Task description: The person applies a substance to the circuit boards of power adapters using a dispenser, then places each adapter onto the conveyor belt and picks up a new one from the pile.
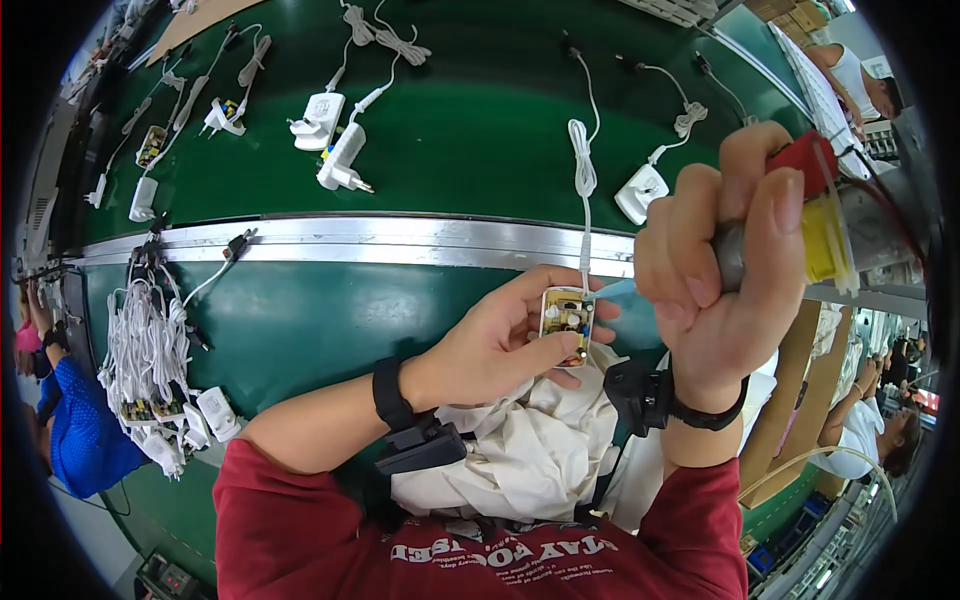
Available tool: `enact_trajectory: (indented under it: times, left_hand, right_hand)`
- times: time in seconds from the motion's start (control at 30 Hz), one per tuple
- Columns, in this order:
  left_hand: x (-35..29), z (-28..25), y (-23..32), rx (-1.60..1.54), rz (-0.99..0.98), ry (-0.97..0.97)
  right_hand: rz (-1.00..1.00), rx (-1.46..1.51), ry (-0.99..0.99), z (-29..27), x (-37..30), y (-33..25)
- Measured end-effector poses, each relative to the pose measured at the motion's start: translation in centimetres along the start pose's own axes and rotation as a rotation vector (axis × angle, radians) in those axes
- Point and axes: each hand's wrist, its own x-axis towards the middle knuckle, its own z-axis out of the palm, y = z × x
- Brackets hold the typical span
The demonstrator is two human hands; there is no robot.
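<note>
My left hand [500,340] holds an opened white power adapter [566,325], its circuit board facing up. The thumb presses on the lower part of the board and the fingers lie behind the casing. From its top a white cable [582,170] runs onto the far green surface, tied in a loop. My right hand [725,260] is raised and wrapped around a grey, cylindrical hand tool [870,225] with a yellow band and a red part. A pale blue nozzle [614,290] reaches out from under this hand to the board's upper right edge; whether it touches cannot be made out.
A metal rail [330,240] crosses between the near and far green surfaces. At left hangs a bundle of white adapter cables [150,340]. Beyond the rail lie several adapters [345,155] with cords. White cloth [530,440] covers my lap. Other people sit at both sides.
</note>
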Motion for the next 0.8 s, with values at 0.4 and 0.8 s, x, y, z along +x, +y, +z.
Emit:
enact_trajectory:
  times: [0.4, 0.8]
  left_hand:
    - [0.1, -1.3, -0.3, -0.06, -0.052, 0.094]
    - [0.4, -2.4, 0.5, -0.107, 0.033, 0.133]
  right_hand:
    - [0.174, -0.083, -0.002, 1.4, -1.1, -1.5]
    - [0.08, 0.038, -0.258, -0.7, -0.4, 1.1]
